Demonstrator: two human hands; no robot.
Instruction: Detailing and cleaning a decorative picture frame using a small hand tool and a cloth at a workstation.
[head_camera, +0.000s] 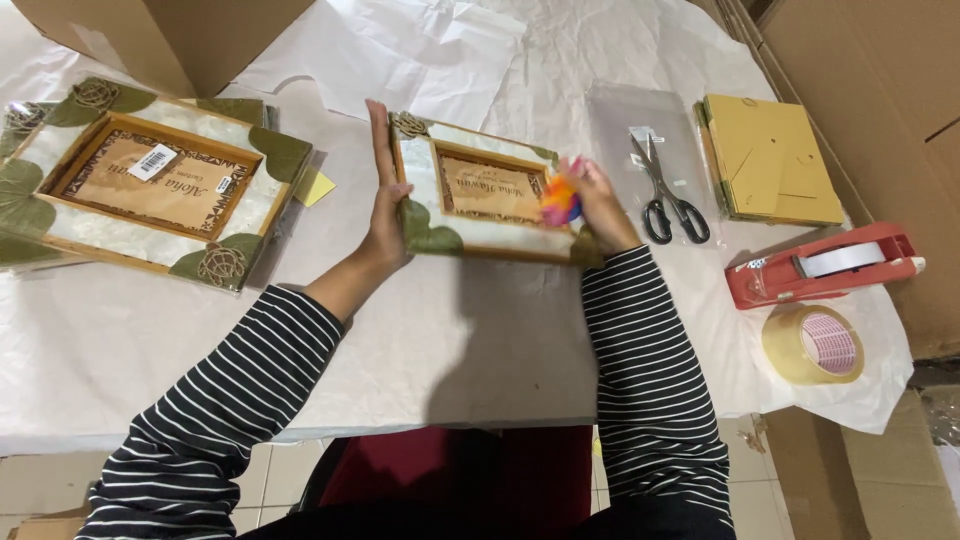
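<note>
A picture frame (480, 185) with green leaf corners and a pale shell border stands tilted on the white-covered table (460, 340). My left hand (385, 195) lies flat against the frame's left edge, fingers straight. My right hand (598, 205) is at the frame's right side, closed on a bright orange, yellow and pink cloth (560, 200) that presses on the frame's front. The cloth is blurred.
A stack of similar frames (150, 185) lies at left, beside a yellow note (315, 187). Scissors (665, 195) rest on a clear plastic sleeve; a yellow-backed frame (770, 160), red tape dispenser (825, 265) and tape roll (812, 343) sit right. Cardboard boxes (170, 35) stand behind.
</note>
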